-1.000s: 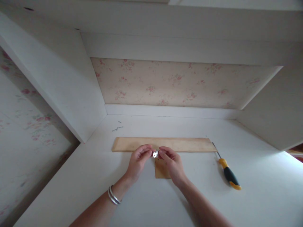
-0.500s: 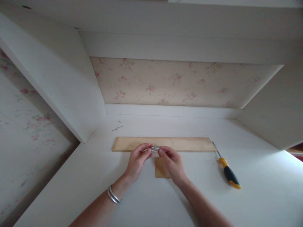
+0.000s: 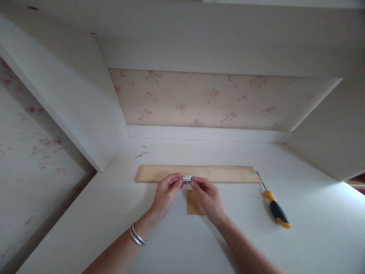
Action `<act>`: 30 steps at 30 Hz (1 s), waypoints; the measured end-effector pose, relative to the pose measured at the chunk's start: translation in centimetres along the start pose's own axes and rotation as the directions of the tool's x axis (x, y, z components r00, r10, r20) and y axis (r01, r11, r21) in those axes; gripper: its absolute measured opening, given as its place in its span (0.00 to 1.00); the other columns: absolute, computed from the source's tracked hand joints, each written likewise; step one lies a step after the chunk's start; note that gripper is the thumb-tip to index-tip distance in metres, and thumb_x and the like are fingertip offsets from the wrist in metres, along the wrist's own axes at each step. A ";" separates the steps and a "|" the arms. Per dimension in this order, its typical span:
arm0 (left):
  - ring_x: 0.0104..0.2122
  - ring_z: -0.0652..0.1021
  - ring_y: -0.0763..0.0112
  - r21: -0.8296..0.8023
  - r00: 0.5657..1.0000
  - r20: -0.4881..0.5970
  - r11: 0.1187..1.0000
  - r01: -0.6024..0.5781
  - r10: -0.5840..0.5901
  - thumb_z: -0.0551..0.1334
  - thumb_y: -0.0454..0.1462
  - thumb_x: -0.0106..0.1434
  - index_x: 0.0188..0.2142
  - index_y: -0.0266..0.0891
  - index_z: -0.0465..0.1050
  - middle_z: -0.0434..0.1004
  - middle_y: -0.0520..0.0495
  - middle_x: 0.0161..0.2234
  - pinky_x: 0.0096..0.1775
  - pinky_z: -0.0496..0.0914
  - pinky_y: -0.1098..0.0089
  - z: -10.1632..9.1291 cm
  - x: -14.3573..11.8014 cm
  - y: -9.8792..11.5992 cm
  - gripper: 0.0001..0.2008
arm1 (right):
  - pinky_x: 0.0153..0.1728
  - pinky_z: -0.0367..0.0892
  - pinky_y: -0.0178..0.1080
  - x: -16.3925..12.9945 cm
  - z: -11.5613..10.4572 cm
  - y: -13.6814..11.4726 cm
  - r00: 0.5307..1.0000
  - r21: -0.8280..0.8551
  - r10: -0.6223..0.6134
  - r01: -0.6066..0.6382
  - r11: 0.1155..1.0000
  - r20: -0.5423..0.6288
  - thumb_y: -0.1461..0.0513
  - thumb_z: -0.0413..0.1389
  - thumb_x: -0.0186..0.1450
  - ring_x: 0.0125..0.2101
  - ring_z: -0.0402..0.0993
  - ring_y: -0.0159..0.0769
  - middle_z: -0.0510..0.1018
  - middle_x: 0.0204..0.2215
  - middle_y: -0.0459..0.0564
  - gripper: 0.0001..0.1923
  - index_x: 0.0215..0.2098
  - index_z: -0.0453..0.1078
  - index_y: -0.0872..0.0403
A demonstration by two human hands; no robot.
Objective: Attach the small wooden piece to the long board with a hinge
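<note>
A small silver metal hinge (image 3: 187,178) with screw holes is held up between my two hands. The thumb and fingers of my left hand (image 3: 167,190) pinch its left end. On the other end, my right hand (image 3: 208,196) grips it the same way. Behind the hinge, a long narrow wooden board (image 3: 222,173) lies across the white surface. Below it is a small square wooden piece (image 3: 194,203), partly covered by my right hand.
To the right, a screwdriver (image 3: 274,208) with a yellow and black handle lies with its tip by the board's right end. Several small screws (image 3: 142,155) lie at the back left. White panels (image 3: 68,83) stand at the left side and overhead.
The hinge has turned in my fingers, so a leaf with holes now shows more plainly along its upper side. My hands have hardly moved.
</note>
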State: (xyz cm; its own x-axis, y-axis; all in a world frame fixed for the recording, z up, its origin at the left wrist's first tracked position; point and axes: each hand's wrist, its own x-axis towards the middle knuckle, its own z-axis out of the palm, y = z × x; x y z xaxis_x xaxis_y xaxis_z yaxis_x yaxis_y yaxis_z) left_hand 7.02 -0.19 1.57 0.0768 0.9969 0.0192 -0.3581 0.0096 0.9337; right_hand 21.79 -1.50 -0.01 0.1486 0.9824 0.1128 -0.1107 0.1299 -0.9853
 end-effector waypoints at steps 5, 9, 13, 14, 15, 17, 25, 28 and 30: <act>0.38 0.77 0.67 0.080 0.999 0.005 0.996 -0.046 0.046 0.66 0.40 0.55 0.40 0.36 0.74 0.79 0.44 0.38 0.44 0.71 0.66 -0.1 0.0 -0.1 0.14 | 0.40 0.66 0.40 0.0 -0.1 0.3 0.999 -0.038 -0.033 0.033 0.999 0.005 0.57 0.61 0.57 0.36 0.74 0.36 0.79 0.35 0.50 0.09 0.35 0.73 0.52; 0.36 0.77 0.68 0.191 0.998 0.016 0.979 -0.070 0.068 0.65 0.41 0.56 0.39 0.36 0.75 0.79 0.44 0.37 0.42 0.71 0.67 -0.2 -0.1 0.0 0.13 | 0.39 0.66 0.40 0.0 -0.1 0.0 0.999 -0.079 -0.038 0.037 0.996 -0.014 0.57 0.61 0.57 0.35 0.73 0.36 0.78 0.34 0.50 0.09 0.34 0.73 0.52; 0.34 0.77 0.67 0.237 0.998 0.033 0.969 -0.066 0.060 0.64 0.42 0.57 0.38 0.37 0.77 0.79 0.44 0.36 0.41 0.71 0.68 -0.2 -0.2 0.3 0.12 | 0.36 0.66 0.38 0.0 0.0 -0.2 0.999 -0.045 -0.027 0.026 0.999 -0.025 0.57 0.61 0.56 0.33 0.73 0.35 0.78 0.32 0.48 0.12 0.38 0.71 0.52; 0.35 0.77 0.67 0.244 0.997 0.047 0.967 -0.069 0.059 0.64 0.42 0.57 0.38 0.37 0.77 0.79 0.44 0.37 0.42 0.71 0.68 -0.3 -0.2 0.3 0.13 | 0.36 0.66 0.38 0.0 0.0 -0.2 0.999 -0.036 -0.023 0.022 0.999 -0.026 0.57 0.61 0.56 0.33 0.73 0.35 0.78 0.32 0.48 0.12 0.38 0.71 0.52; 0.35 0.78 0.67 0.257 0.996 0.062 0.964 -0.075 0.061 0.63 0.42 0.57 0.39 0.37 0.77 0.79 0.44 0.37 0.42 0.71 0.68 -0.3 -0.2 0.3 0.13 | 0.37 0.66 0.38 0.0 0.0 -0.1 1.000 -0.034 -0.017 0.017 0.999 -0.025 0.57 0.61 0.56 0.33 0.73 0.35 0.78 0.33 0.49 0.13 0.38 0.71 0.52; 0.37 0.77 0.66 0.308 0.993 0.086 0.946 -0.102 0.080 0.63 0.42 0.58 0.40 0.37 0.76 0.79 0.44 0.38 0.43 0.71 0.68 -0.4 -0.2 0.3 0.13 | 0.38 0.66 0.39 0.0 -0.1 0.0 1.000 -0.040 -0.002 0.001 0.999 -0.022 0.56 0.62 0.56 0.34 0.73 0.35 0.78 0.33 0.49 0.13 0.38 0.72 0.53; 0.40 0.77 0.68 0.438 0.988 0.116 0.887 -0.145 0.104 0.62 0.42 0.59 0.41 0.38 0.76 0.78 0.47 0.40 0.43 0.71 0.71 -0.5 0.1 -0.1 0.13 | 0.38 0.66 0.37 -0.1 -0.1 -0.4 0.999 0.036 0.048 -0.048 0.998 0.010 0.55 0.61 0.56 0.33 0.72 0.32 0.79 0.33 0.48 0.13 0.37 0.74 0.52; 0.39 0.77 0.69 0.443 0.987 0.122 0.884 -0.148 0.105 0.62 0.42 0.59 0.40 0.38 0.76 0.79 0.47 0.40 0.43 0.71 0.71 -0.5 0.1 -0.1 0.13 | 0.39 0.66 0.37 -0.1 -0.2 -0.5 0.998 0.063 0.052 -0.054 0.997 0.022 0.55 0.60 0.57 0.34 0.73 0.33 0.79 0.34 0.48 0.12 0.37 0.75 0.52; 0.38 0.78 0.69 0.459 0.986 0.129 0.875 -0.150 0.102 0.62 0.42 0.59 0.40 0.38 0.76 0.79 0.47 0.39 0.43 0.71 0.71 -0.6 0.1 -0.1 0.12 | 0.39 0.66 0.38 -0.2 -0.3 -0.4 0.998 0.063 0.053 -0.055 0.997 0.025 0.54 0.60 0.58 0.34 0.73 0.33 0.79 0.34 0.48 0.12 0.37 0.75 0.52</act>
State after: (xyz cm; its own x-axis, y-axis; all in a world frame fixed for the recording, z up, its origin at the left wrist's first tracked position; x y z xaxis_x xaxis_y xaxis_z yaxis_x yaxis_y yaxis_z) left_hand 6.55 -0.04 1.24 0.1597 0.9741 0.1601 0.1023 -0.1776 0.9788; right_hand 22.11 -1.76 0.32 0.1174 0.9910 0.0635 -0.1803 0.0841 -0.9800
